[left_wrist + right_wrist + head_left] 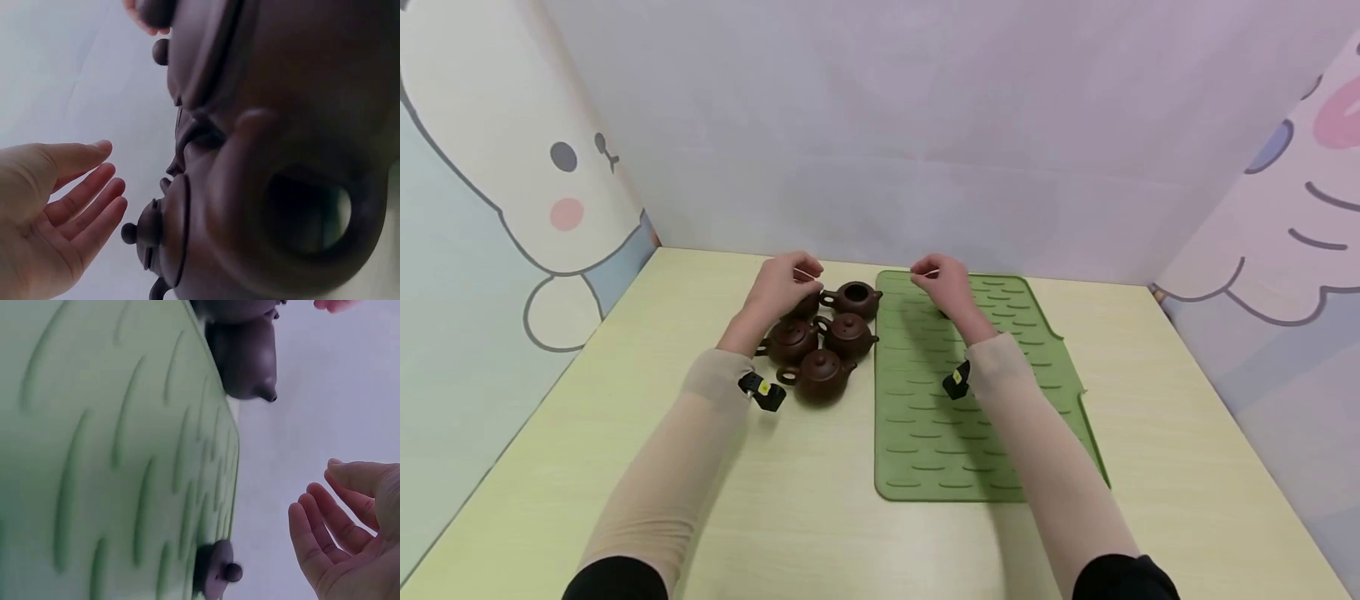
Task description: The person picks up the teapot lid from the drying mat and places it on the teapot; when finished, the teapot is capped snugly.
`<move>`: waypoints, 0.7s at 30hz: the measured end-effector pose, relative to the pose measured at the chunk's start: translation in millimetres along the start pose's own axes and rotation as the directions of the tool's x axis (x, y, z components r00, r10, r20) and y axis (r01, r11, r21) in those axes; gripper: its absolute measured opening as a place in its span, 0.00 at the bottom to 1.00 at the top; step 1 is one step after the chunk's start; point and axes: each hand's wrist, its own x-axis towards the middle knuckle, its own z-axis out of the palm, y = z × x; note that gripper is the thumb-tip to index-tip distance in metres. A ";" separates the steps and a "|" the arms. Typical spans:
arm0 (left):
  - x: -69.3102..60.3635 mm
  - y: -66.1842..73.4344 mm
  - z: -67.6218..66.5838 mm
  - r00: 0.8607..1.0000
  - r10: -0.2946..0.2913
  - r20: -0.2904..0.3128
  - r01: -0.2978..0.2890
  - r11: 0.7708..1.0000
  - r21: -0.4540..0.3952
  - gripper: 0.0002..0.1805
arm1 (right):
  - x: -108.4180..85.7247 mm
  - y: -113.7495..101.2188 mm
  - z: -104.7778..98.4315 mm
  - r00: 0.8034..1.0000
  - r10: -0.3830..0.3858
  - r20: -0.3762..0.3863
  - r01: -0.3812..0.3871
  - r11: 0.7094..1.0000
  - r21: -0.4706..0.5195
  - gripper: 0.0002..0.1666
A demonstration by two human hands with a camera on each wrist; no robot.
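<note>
A group of dark brown teapots stands on the table left of the green mat [917, 400]. Above the back-left teapot [805, 307] hovers my left hand [781, 287], fingers loosely bent and holding nothing; the left wrist view shows the hand [59, 212] apart from a teapot's lid knob [129, 233]. The back teapot [867, 305] has no lid, and its round opening shows. Over the mat's far end is my right hand [946, 285], empty, with relaxed fingers. Below it a loose teapot lid [215, 572] lies on the mat, mostly hidden by the right wrist in the head view.
Other lidded teapots stand close together at the middle [847, 335], left [792, 340] and front [822, 379] of the group. The mat has raised ridges and a notched right edge. A pale wall [910, 167] rises behind the table [812, 517], with cartoon panels on both sides.
</note>
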 end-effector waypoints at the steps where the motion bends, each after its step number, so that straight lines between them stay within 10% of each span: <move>1: 0.4 0.2 1.5 1.000 0.001 0.005 -0.001 1.000 0.003 0.14 | -1.4 3.8 -2.3 1.000 0.009 -0.003 -0.009 1.000 0.005 0.13; 21: 2.5 -3.0 17.6 0.996 -0.023 0.085 0.017 0.998 0.065 0.17 | -21.3 61.4 -29.5 0.984 0.176 0.012 -0.176 0.984 -0.033 0.16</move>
